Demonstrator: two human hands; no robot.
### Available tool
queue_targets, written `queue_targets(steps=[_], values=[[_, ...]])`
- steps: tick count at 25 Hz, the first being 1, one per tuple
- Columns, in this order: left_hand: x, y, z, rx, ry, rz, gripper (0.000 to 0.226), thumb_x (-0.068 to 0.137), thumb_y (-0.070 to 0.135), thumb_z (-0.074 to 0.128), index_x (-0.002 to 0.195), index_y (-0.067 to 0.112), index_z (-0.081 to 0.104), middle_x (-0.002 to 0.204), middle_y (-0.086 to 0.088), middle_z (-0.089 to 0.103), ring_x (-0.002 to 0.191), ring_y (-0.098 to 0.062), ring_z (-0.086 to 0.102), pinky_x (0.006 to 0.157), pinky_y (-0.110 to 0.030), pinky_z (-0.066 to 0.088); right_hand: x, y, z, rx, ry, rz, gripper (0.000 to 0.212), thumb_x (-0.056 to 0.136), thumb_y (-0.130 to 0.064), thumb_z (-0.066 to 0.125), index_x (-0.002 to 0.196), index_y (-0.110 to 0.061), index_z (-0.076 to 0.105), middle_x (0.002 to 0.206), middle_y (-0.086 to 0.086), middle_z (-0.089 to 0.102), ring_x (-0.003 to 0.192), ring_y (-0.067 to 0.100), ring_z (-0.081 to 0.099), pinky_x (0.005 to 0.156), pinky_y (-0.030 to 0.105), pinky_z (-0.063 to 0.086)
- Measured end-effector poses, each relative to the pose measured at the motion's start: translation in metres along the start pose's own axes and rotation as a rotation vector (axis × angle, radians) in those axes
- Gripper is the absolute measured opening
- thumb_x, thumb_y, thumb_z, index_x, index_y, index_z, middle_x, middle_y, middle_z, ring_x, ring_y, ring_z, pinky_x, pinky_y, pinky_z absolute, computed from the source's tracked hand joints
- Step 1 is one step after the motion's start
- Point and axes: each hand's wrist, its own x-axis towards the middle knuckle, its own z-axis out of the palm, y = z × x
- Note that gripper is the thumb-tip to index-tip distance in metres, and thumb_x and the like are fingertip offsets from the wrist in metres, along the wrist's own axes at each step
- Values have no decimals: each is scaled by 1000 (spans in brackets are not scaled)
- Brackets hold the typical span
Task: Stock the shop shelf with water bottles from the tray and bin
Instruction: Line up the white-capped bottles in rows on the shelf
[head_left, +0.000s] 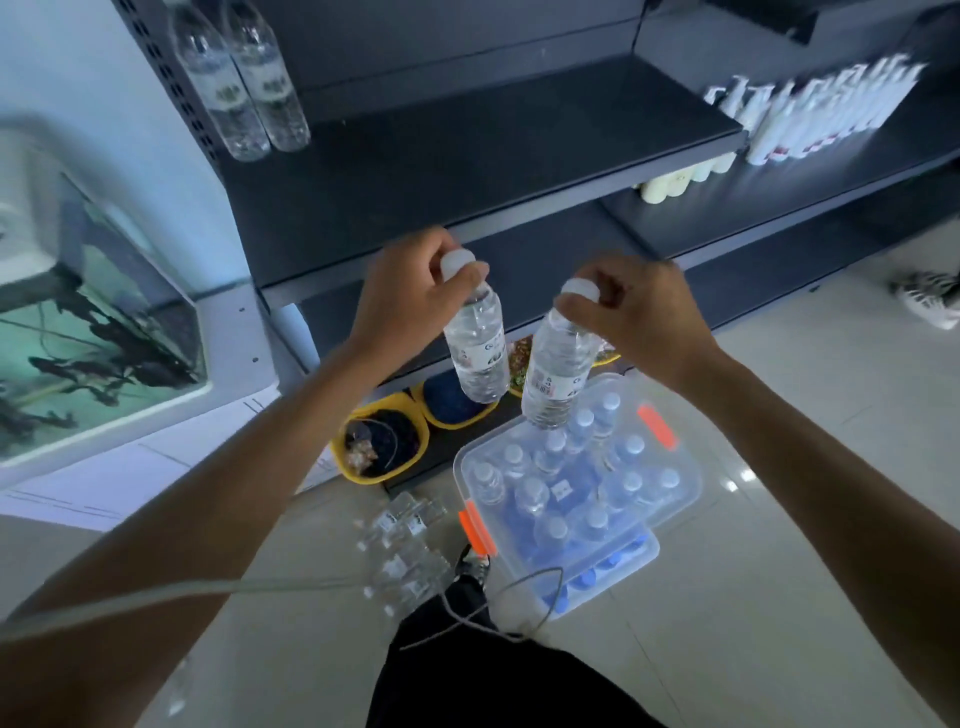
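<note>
The dark shelf (467, 171) spreads above and beyond both hands, with two stocked water bottles (244, 88) standing far up-left of the left hand (410, 301). The clear bin (685, 462) of capped bottles sits below the right hand (639, 317). Each hand's fingers curl round a cap, dangling the left bottle (478, 353) and the right bottle (556, 374) side by side, near each other, above the bin.

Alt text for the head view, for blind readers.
The left hand grips one water bottle by its cap, the right hand a second bottle; below sits a clear bin of bottles, and two bottles stand on the shelf.
</note>
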Motion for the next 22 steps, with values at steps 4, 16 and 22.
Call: queue_targets(steps=[4,16,22], values=[[78,-16,-39,5,87,-7,31,84,48,68,84,17,66,65,17,58,57,2,53,55,-13,38,98,-22,-6,-128,4,-122,35,91,-44,66,80,-11,61,65,3,55,57,20,48,57,31,37],[229,-72,-82,218,343,-59,42,79,49,66,63,13,53,57,-3,49,51,-14,42,51,-29,28,312,-71,43,-472,-194,-352,37,109,-34,39,116,-5,61,108,22,70,96,39,68,84,50,57],[267,-102,-76,387,329,-95,34,83,42,62,79,8,58,74,-9,59,74,-30,65,59,-29,30,349,-72,65,-514,-169,-350,30,108,-25,38,125,-7,55,121,20,61,103,45,65,84,48,53]])
